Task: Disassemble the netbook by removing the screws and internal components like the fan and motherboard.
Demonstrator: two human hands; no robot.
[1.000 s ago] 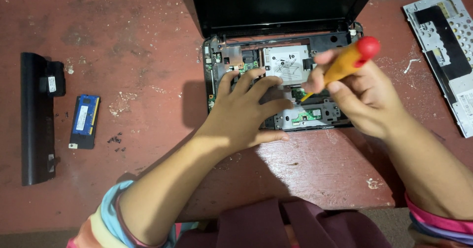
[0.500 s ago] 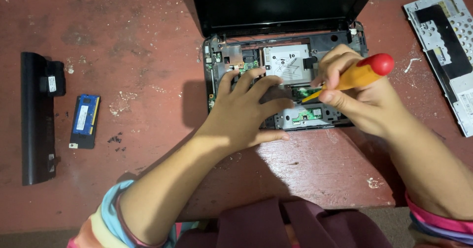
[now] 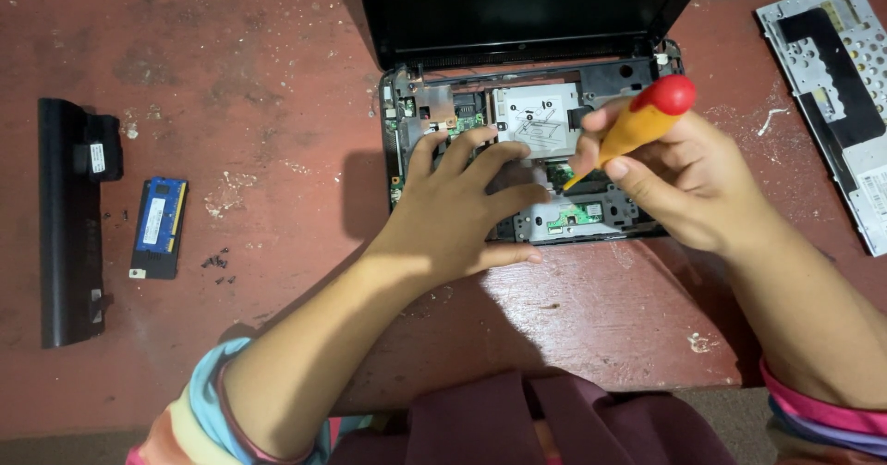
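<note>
1. Worn red table (image 3: 231,68), paint scuffed and flecked with pale chips; dim light; no wall or floor to speak of in view.
2. Right hand (image 3: 688,183) clenched around an orange screwdriver (image 3: 633,128) with a red cap; thumb and fingers wrap the handle; shaft slants down and to the left; tip sits inside the open laptop base (image 3: 531,146), near its middle.
3. Left hand (image 3: 462,211) flat and released, grasping nothing; fingers spread and pressing on the exposed boards at the left half of the base; thumb lies along the front edge; fingertips just beside the screwdriver tip.
4. Both forearms come in from the bottom edge; striped sleeves at the elbows; maroon cloth (image 3: 527,423) at the lap between them.
5. Laptop base lies at top centre of the table, keyboard cover off; silver drive plate (image 3: 536,114) and green circuit board (image 3: 573,216) showing; black lid (image 3: 527,3) stands open behind it.
6. Right of the laptop, well apart: removed keyboard panel (image 3: 836,96), underside up.
7. Far left: long black battery (image 3: 69,216); just beside it a blue memory module (image 3: 159,225); a few small black screws (image 3: 217,264) near that.
</note>
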